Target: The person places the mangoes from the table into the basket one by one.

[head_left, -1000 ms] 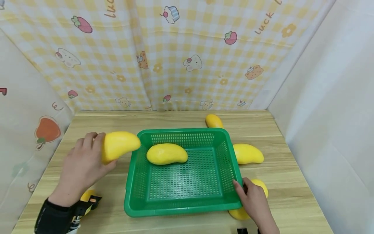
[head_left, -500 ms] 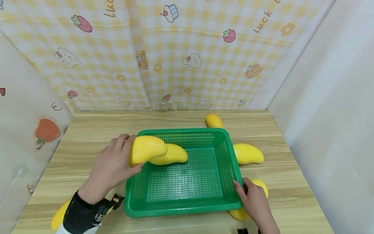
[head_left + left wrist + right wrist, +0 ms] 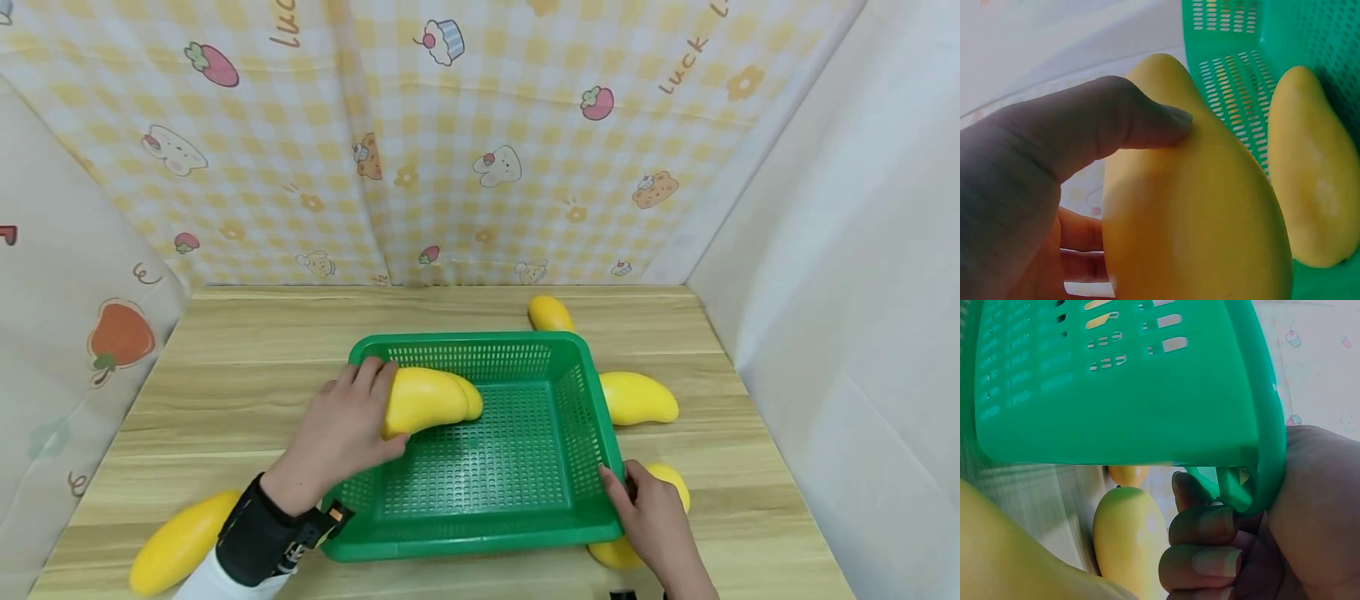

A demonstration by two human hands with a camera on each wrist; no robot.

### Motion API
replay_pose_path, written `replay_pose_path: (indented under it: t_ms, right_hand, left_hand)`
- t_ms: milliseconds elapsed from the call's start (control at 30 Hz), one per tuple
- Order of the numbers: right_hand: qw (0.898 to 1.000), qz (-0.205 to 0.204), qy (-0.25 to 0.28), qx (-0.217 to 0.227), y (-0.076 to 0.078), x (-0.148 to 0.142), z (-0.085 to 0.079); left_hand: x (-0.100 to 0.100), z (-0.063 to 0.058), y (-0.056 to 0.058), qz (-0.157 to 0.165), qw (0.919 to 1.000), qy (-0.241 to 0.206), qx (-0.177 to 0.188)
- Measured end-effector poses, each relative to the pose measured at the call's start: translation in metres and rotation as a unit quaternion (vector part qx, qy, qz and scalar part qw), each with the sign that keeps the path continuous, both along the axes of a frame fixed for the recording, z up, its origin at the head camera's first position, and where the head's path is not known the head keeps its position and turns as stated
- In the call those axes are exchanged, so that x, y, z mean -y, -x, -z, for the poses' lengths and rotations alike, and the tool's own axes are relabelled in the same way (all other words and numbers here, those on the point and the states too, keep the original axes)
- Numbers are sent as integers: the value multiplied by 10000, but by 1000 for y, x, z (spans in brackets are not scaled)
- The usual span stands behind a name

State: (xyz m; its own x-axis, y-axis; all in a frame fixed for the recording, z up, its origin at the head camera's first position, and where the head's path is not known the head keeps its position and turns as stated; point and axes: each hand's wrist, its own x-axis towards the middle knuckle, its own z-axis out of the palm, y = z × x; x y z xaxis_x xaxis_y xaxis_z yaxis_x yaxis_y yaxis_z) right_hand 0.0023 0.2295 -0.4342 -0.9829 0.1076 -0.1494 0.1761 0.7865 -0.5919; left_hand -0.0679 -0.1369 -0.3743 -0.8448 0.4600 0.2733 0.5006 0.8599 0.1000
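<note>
Wood-grain tabletop [image 3: 277, 333] carries a green perforated basket [image 3: 480, 492] near centre; around it lie a 1 o'clock mango [image 3: 550, 313], a 2:30 mango [image 3: 640, 398], a partly hidden 4 o'clock mango [image 3: 615, 552], an 8:30 mango [image 3: 183, 542].

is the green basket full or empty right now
Neither: one mango lies inside the green basket, another mango is held over its left side, and much of the floor shows bare.
</note>
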Motion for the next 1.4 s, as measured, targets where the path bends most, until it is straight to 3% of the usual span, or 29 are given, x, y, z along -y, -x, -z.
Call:
replay_pose_path:
  t_ms: [400, 733, 1067, 1400]
  right_hand:
    - [9999, 9, 9, -127, -3, 1, 5]
    - [10000, 12, 5, -60, -2, 1, 5]
    - [9999, -9, 7, -124, -3, 2, 3]
    - [10000, -10, 1, -81, -2, 1, 2]
  left_hand:
    - [-21, 17, 4, 69, 9988, 166, 452]
    - [-37, 28, 5, -21, 9949, 611, 807]
    - [-46, 31, 0, -26, 9910, 761, 1102]
    - [-54, 39, -7, 209, 9895, 1144, 854]
